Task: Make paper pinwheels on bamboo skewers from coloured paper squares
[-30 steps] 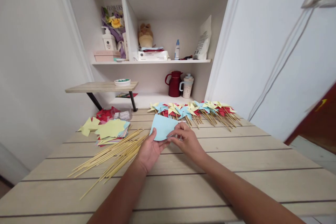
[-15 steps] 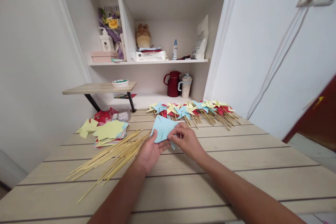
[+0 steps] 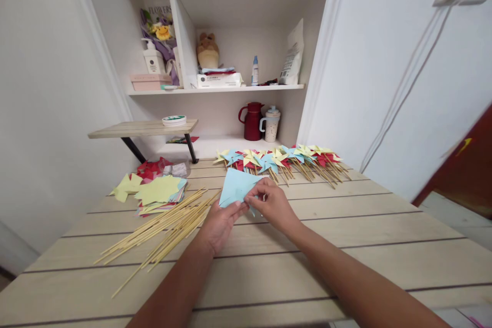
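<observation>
Near the middle of the frame, the blue paper is held above the tabletop, its lower edge pinched between the thumb and fingers of the left hand while the fingers of the right hand pinch its lower right part. The left forearm rises from the bottom of the frame with the thumb on top, and the right forearm slants in from the lower right, knuckles up. Thin sticks lie left of the hands, paper pinwheels just right of centre.

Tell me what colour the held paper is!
The paper is light blue, best seen in the head view.
</observation>
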